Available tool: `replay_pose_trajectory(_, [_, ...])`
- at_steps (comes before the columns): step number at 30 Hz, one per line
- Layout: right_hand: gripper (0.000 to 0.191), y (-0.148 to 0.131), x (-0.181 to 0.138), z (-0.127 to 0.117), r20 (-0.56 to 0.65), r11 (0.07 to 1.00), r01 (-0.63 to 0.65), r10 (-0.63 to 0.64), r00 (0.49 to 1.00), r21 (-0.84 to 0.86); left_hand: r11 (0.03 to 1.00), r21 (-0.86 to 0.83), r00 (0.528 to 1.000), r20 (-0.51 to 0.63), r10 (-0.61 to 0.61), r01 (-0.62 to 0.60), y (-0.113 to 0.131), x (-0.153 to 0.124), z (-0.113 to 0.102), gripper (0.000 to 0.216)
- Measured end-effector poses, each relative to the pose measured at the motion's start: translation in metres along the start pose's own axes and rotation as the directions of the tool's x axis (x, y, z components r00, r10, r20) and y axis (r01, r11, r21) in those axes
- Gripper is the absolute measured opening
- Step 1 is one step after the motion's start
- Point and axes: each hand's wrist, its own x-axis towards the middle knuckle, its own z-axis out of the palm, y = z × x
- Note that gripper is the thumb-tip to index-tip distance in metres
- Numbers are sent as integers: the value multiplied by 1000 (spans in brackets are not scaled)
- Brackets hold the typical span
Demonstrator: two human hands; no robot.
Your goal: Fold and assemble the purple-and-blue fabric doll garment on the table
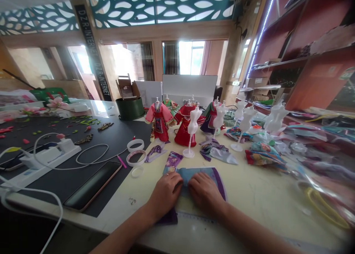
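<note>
Both hands are down on the cloth [184,175], a flat, soft-looking blue piece with a curved purple border, spread right under them on the pale, smooth table [249,213]. The left hand [168,191] sits with fingers bent and bunched on its left part, the right hand [206,191] mirroring it just across a narrow gap, knuckles up; the fingertips are tucked from sight, so I cannot tell whether either is pinching the fabric. Just off the left knuckles at 11 o'clock, here's a patterned purple scrap [173,159]; at 12, a bare form [194,122], glossy white, slim-waisted, on a thin stem and round foot. Behind it flares the red gown [184,130], and toward 11 the pink robe [159,119], wide-sleeved over a red skirt. Round to 1 o'clock, a crumpled grey cloth [222,154] lies in soft folds; at 2, a bright printed bundle [264,156], and at 3, far out, a blurred yellow ring [327,206]. Over at 10, two tape rolls [135,150], pale hoops, sit close together; at 9, the phone [93,185], a dark, glassy slab, lies on the matte black mat [111,145], with the boxy white power strip [51,163] farther out.
</note>
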Motion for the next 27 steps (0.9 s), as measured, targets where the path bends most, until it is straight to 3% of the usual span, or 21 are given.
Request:
replay_pose_trajectory(2, [22,2,1,0,-15,1000,-6,6,1000,-1,988,-91,989,-69,-128,122,15,-9,3,16])
replay_pose_trajectory(3, [22,3,1,-2,-24,1000,-6,6,1000,3,905,-311,948,-30,-315,291,25,-13,5,14])
replay_pose_trajectory(4, [23,4,1,-4,-33,1000,-2,2,999,10,710,-519,870,159,-466,476,34,-17,9,17])
replay_pose_trajectory(5, [23,5,1,-6,-45,1000,6,-5,999,17,441,-652,762,354,-542,617,43,-19,13,21])
replay_pose_trajectory(7, [23,6,1,-10,-81,999,33,-31,996,29,-74,-774,607,548,-575,629,57,-18,22,20])
replay_pose_trajectory(8, [21,7,0,-11,-106,998,48,-44,993,31,-248,-786,575,593,-564,566,61,-15,27,18])
replay_pose_trajectory(10, [19,10,-1,-14,-149,997,77,-72,986,27,-446,-792,571,609,-550,416,65,-6,35,13])
replay_pose_trajectory(14, [16,12,-3,-21,-216,990,137,-131,967,12,-538,-796,634,572,-521,277,62,15,42,13])
replay_pose_trajectory(19, [18,16,-7,-22,-277,985,174,-173,945,-23,-505,-806,621,573,-535,309,54,20,40,14])
replay_pose_trajectory(27, [19,20,-8,-24,-230,985,165,-170,958,-43,-413,-842,612,536,-582,346,49,13,42,20])
